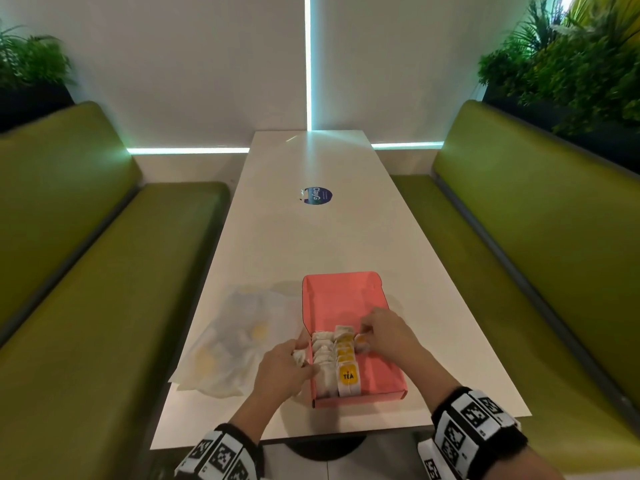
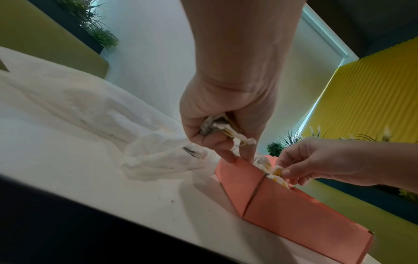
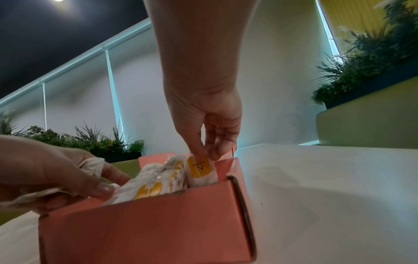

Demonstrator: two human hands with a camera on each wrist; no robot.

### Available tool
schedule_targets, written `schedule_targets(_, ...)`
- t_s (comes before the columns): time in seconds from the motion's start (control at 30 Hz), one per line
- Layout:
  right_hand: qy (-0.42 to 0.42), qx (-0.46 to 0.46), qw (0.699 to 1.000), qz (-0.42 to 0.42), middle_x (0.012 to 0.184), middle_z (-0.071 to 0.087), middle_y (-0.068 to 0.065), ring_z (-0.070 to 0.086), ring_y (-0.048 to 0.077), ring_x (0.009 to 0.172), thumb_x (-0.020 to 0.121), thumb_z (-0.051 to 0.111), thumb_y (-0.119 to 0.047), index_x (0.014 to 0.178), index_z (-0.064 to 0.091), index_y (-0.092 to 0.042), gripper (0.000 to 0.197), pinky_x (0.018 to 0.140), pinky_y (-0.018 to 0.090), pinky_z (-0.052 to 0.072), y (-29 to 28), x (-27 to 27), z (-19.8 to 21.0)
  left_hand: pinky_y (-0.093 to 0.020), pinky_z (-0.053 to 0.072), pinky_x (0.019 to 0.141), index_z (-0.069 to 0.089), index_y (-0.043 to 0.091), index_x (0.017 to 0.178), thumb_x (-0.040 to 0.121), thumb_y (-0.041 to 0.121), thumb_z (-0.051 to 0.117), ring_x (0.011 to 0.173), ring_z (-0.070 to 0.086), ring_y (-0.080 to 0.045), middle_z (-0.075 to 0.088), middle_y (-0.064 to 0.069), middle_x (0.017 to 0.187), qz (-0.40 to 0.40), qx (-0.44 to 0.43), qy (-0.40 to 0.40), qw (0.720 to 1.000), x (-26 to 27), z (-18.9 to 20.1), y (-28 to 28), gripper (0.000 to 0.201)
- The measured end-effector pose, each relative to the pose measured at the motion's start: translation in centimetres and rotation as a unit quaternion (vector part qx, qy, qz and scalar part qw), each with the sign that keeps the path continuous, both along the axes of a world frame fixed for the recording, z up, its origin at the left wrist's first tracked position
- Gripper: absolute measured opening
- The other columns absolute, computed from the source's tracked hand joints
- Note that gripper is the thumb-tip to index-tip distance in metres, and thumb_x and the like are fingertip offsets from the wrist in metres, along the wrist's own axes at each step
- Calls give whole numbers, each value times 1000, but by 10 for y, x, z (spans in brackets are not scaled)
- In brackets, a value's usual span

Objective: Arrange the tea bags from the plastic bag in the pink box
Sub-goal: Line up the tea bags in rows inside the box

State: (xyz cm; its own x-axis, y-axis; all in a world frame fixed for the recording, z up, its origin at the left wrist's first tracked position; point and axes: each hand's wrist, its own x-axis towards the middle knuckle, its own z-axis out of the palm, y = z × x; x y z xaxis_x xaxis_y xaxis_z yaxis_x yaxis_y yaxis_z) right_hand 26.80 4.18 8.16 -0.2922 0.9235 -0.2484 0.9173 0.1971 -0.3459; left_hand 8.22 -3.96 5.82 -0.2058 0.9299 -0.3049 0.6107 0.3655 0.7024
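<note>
Plastic bag [image 1: 228, 344] on the far left, crumpled and flat on the white table [image 1: 311, 237], with a couple of yellow-labelled tea bags showing faintly through it. Moving right, the left hand [image 1: 285, 367] sits at the left wall of the pink box [image 1: 384, 375], fingers curled round a small bunch of tea bags [image 2: 222, 127] tucked in the palm, while its fingertips [image 2: 228, 157] touch the box edge. Inside the box, two rows of tea bags [image 1: 337, 358] stand packed against the left side, the nearest one [image 1: 348, 377] facing up with a yellow "TEA" label. The right half of the box floor is bare pink, and the lid [image 1: 341, 296] lies open away from the person. Further right, the right hand [image 1: 384, 332] reaches down over the far end of the rows, thumb and forefinger pinching the top of one yellow-labelled tea bag [image 3: 200, 168] that stands in the box.
</note>
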Motion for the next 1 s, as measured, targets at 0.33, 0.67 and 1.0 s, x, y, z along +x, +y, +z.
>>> schedule_targets(0.33,38,66,997,-15,124,36,-2,54,18,92,82,60,-10,117,51,-18,37,76,30,48,-9,-1,9,-19,32,38,45,20,114,91,29,59,40,41,-7,55,-4,77,78,11,-296,952,1,22,3,28)
schedule_targets(0.67,285,-42,957,34,79,53,-11,46,1,60,77,73,-33,92,50,-19,31,56,9,39,-57,-29,66,-31,40,60,51,19,115,97,20,43,59,51,-14,56,-2,67,109,42,-539,834,13,59,9,20)
schedule_targets(1.0,449,-135,881,-67,73,59,6,56,12,53,85,60,0,93,53,-11,16,44,14,41,-58,-20,88,-21,37,45,55,11,77,87,-9,46,54,43,-16,54,-2,55,151,139,-468,860,2,64,4,24)
